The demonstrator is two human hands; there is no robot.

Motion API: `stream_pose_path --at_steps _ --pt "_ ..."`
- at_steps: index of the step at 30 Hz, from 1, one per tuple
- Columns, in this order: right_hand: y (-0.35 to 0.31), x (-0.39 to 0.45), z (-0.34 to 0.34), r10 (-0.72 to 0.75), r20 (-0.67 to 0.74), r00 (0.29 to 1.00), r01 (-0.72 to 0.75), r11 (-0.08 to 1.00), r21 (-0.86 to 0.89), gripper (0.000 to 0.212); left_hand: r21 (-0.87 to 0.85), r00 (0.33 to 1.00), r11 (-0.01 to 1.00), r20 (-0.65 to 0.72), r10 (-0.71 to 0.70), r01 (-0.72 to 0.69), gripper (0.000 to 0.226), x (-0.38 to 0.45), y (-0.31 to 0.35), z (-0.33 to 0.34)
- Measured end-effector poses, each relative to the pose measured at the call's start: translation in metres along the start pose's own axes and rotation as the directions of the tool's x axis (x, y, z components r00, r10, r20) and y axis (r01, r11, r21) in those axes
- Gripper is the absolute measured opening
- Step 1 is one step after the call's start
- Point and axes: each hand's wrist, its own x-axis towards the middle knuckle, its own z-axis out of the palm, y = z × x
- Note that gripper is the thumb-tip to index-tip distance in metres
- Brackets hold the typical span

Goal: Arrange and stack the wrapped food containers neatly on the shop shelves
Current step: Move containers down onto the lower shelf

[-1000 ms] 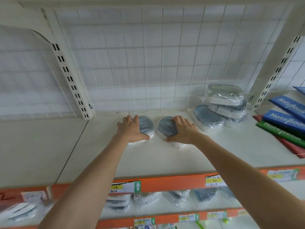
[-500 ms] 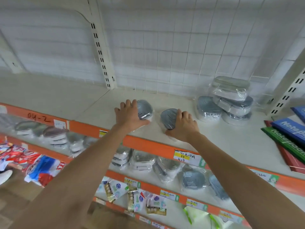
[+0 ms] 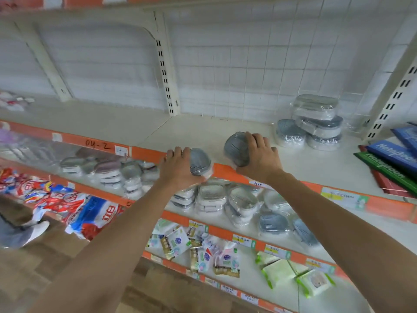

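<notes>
Two wrapped containers with grey ribbed lids are near the front of the upper white shelf (image 3: 203,129). My left hand (image 3: 178,169) grips the left container (image 3: 200,162), which overlaps the shelf's orange front edge. My right hand (image 3: 260,154) grips the right container (image 3: 237,146), with its fingers curled over the far side. This container is tilted with its lid facing left. A stack of several similar wrapped containers (image 3: 316,119) stands at the back right of the same shelf.
Blue, green and red notebooks (image 3: 392,160) lie at the shelf's right end. The shelf below holds several more wrapped containers (image 3: 225,199). Packets (image 3: 198,251) fill a lower shelf. Red and blue bags (image 3: 67,206) and a person's shoe (image 3: 33,231) are on the floor at the left.
Both hands have drawn their containers from mid-shelf to the front edge. The left container now overlaps the orange strip. My view has dropped and turned left, showing the lower shelves.
</notes>
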Motion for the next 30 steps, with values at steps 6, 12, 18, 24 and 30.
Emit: stream_pose_path --at_steps 6,12,18,24,30 --pt "-0.023 -0.091 0.008 -0.011 0.144 0.989 0.017 0.999 -0.044 0.103 -0.057 0.989 0.998 0.148 -0.017 0.026 0.115 -0.072 -0.011 0.034" --pt "-0.004 -0.182 0.024 0.123 0.341 0.932 -0.075 0.986 -0.150 0.101 -0.074 0.950 0.994 0.298 0.097 -0.079 0.107 -0.130 0.005 0.062" --pt "0.036 -0.231 0.049 0.310 0.454 0.836 -0.274 0.951 -0.143 0.096 -0.114 0.914 0.983 0.363 0.179 -0.147 0.094 -0.158 0.039 0.085" --pt "0.077 -0.263 0.088 0.365 0.513 0.777 -0.351 0.927 -0.128 0.099 -0.118 0.869 0.969 0.428 0.246 -0.216 0.095 -0.165 0.075 0.125" --pt "0.141 -0.256 0.132 0.427 0.482 0.765 -0.430 0.896 -0.112 0.096 -0.222 0.847 0.939 0.414 0.334 -0.262 0.093 -0.142 0.134 0.186"
